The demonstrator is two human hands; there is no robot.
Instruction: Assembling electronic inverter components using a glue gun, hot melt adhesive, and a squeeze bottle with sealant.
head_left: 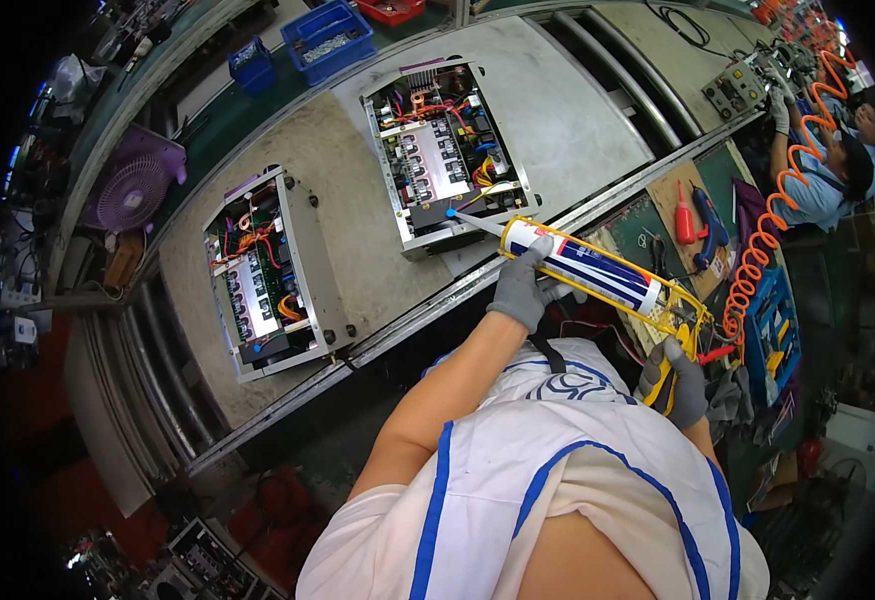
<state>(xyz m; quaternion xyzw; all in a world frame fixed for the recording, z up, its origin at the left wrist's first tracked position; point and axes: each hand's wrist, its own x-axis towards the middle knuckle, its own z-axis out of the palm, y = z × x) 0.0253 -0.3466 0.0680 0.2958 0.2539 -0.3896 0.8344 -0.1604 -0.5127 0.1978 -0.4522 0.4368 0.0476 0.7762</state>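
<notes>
I hold a yellow caulking gun with a white and blue sealant cartridge [598,272]. My left hand [524,288], in a grey glove, grips the front of the cartridge. My right hand [680,382], also gloved, is closed on the gun's handle at the rear. The white nozzle tip with a blue end [453,214] touches the near edge of an open metal chassis [448,150] full of circuit boards and coloured wires. That chassis sits on a grey pallet on the conveyor.
A second open chassis [268,272] lies to the left on the same conveyor [358,240]. Blue bins [330,38] and a purple fan [136,186] stand beyond. A coiled orange air hose [773,220] hangs at right, near another person [833,165] in blue. Hand tools [698,215] lie on the bench.
</notes>
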